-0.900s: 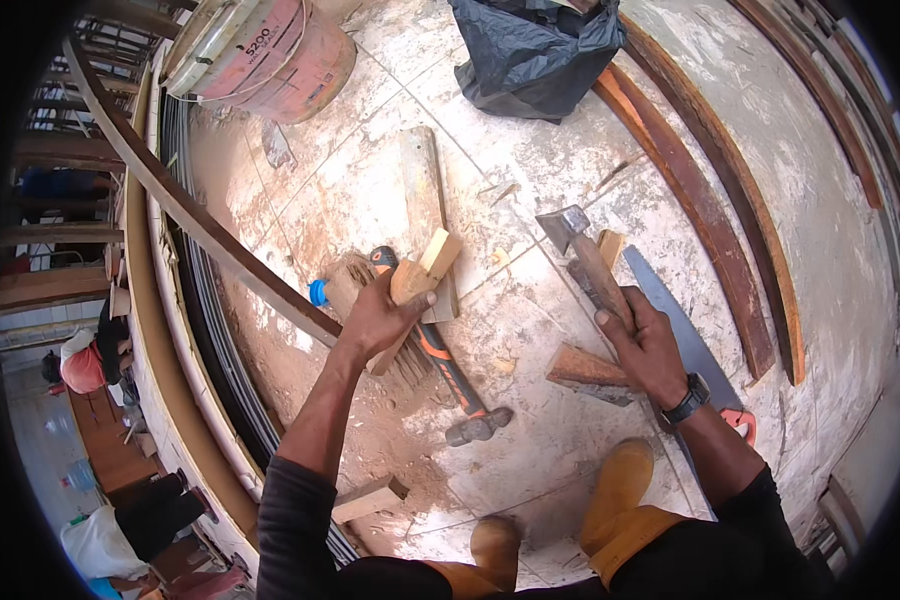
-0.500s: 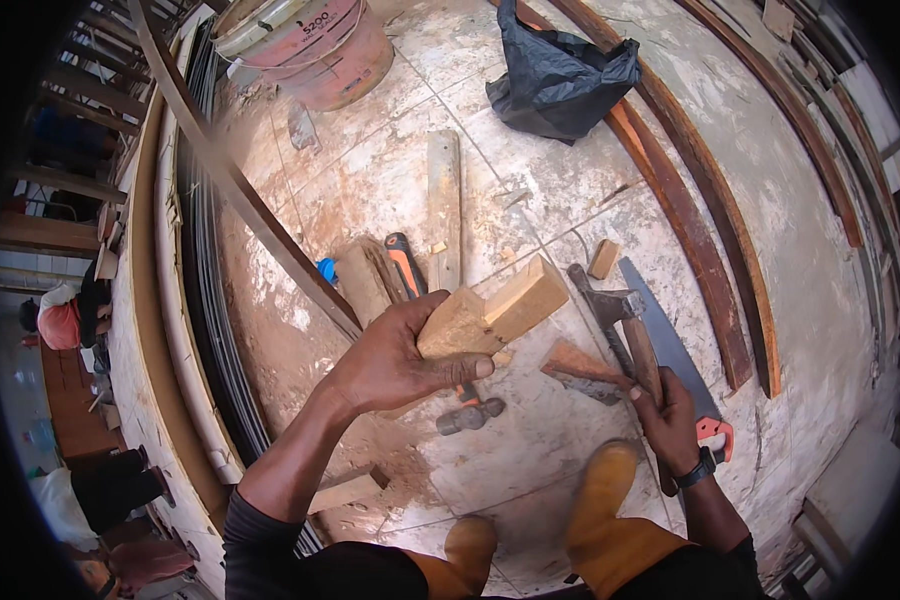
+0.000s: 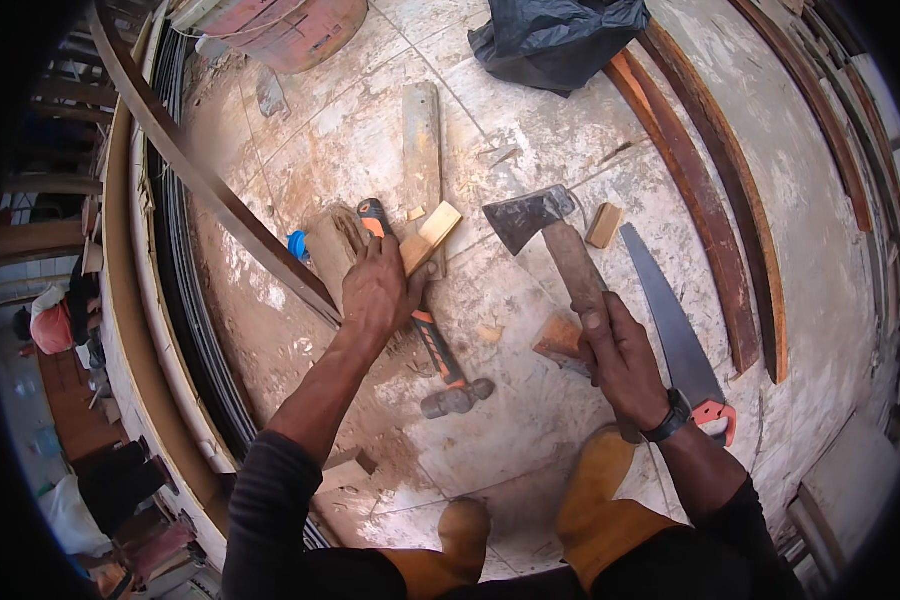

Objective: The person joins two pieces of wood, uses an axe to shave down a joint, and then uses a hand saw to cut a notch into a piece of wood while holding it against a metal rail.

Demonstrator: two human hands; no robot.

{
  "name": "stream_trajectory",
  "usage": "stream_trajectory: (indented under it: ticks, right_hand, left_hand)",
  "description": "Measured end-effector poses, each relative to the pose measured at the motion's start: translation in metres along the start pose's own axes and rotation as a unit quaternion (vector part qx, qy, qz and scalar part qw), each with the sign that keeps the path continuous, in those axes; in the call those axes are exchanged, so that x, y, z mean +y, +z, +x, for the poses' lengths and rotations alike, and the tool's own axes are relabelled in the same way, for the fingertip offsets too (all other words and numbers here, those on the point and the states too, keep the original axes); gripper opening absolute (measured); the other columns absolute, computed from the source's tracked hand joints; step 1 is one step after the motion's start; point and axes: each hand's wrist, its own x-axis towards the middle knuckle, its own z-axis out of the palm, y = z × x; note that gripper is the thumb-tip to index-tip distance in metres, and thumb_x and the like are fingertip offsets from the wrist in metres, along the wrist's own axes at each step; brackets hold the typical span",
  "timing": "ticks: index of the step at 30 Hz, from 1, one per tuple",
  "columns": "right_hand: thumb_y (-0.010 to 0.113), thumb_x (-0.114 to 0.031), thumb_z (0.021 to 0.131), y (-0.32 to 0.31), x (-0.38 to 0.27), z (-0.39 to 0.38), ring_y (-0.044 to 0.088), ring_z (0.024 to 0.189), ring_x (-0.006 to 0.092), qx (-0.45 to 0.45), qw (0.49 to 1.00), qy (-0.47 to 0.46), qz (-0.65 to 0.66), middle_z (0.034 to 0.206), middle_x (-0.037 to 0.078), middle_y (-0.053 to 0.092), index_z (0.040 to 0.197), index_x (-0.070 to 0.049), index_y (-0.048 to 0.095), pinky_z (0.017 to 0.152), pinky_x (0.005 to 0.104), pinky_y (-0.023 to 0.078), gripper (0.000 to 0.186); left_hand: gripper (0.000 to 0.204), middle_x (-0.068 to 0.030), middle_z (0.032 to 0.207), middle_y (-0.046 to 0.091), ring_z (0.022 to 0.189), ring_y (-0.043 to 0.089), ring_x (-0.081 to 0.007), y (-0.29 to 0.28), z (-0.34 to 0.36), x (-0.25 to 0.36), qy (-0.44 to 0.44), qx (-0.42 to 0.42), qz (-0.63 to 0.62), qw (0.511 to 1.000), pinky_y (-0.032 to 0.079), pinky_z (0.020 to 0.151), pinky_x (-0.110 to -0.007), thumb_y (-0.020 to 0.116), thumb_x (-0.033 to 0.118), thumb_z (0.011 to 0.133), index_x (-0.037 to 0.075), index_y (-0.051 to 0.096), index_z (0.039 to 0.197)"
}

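My left hand (image 3: 375,295) is closed on a light wooden piece (image 3: 431,230) and holds it on a rough wood block (image 3: 322,240). A hammer with an orange-and-black handle (image 3: 437,350) lies beside the block, partly hidden by that hand. My right hand (image 3: 620,360) grips an axe by its wooden handle (image 3: 573,258), the dark head (image 3: 525,215) raised toward the centre. A handsaw (image 3: 667,310) lies right of that hand, near a small wood offcut (image 3: 605,225) and another reddish-brown offcut (image 3: 555,337).
Long boards (image 3: 690,180) lie at the right, by a black bag (image 3: 560,40). A pink bucket (image 3: 300,40) stands at the back; a curved strip (image 3: 200,190) and metal rods (image 3: 175,300) run along the left. Two people (image 3: 50,325) (image 3: 100,500) work at far left.
My left hand has lifted, turned and lowered the wooden piece back onto the block, its top now less visible. The axe in my right hand has dipped and risen, its head swung leftward.
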Motion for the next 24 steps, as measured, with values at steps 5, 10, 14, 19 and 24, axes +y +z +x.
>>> stream_trajectory:
  ticks: [5, 10, 14, 19, 24]
  right_hand:
    - [0.049, -0.036, 0.106, 0.014, 0.019, 0.074, 0.053, 0.054, 0.0132, -0.056, 0.998, 0.029, 0.002, 0.066, 0.008, 0.055, 0.112, 0.0, 0.051, 0.05, 0.0295, 0.045, 0.037]
    - [0.049, -0.037, 0.106, 0.0, 0.035, 0.108, 0.052, 0.053, 0.0121, -0.039, 0.998, 0.024, 0.048, 0.064, 0.008, 0.055, 0.106, 0.0, 0.048, 0.046, 0.0296, 0.041, 0.037]
    - [0.043, -0.039, 0.108, 0.007, 0.058, 0.128, 0.048, 0.053, 0.0059, 0.009, 0.995, -0.017, 0.094, 0.068, 0.001, 0.051, 0.107, -0.004, 0.049, 0.044, 0.0219, 0.04, 0.036]
    - [0.043, -0.039, 0.108, 0.004, 0.035, 0.122, 0.046, 0.052, 0.0051, -0.079, 0.991, 0.051, 0.097, 0.064, 0.0, 0.047, 0.11, -0.003, 0.049, 0.045, 0.0225, 0.04, 0.036]
    - [0.05, -0.038, 0.106, 0.022, 0.05, 0.118, 0.046, 0.052, 0.0055, 0.01, 0.991, 0.019, 0.135, 0.063, -0.002, 0.047, 0.104, -0.005, 0.05, 0.046, 0.0269, 0.04, 0.034]
  left_hand:
    - [0.047, -0.0228, 0.101, 0.06, 0.097, 0.062, -0.0412, 0.025, 0.032, 0.009, -0.017, -0.014, -0.003, 1.0, 0.053, 0.079, -0.048, 0.073, 0.037, 0.087, -0.001, 0.051, 0.104]
    - [0.046, -0.0228, 0.097, 0.06, 0.094, 0.061, -0.0425, 0.039, 0.044, 0.007, -0.014, 0.0, 0.005, 1.0, 0.053, 0.079, -0.05, 0.076, 0.034, 0.085, -0.002, 0.052, 0.101]
    - [0.045, -0.0231, 0.096, 0.059, 0.091, 0.061, -0.0434, 0.054, 0.064, 0.006, -0.003, 0.014, -0.003, 1.0, 0.052, 0.077, -0.051, 0.078, 0.032, 0.083, -0.002, 0.053, 0.098]
    - [0.044, -0.0231, 0.095, 0.059, 0.091, 0.06, -0.0432, 0.041, 0.053, 0.008, -0.018, 0.002, -0.003, 1.0, 0.051, 0.077, -0.051, 0.077, 0.031, 0.084, -0.003, 0.052, 0.097]
    - [0.044, -0.024, 0.096, 0.058, 0.091, 0.059, -0.0433, 0.039, 0.056, 0.01, -0.003, 0.008, 0.005, 1.0, 0.051, 0.077, -0.051, 0.076, 0.03, 0.085, -0.003, 0.051, 0.097]
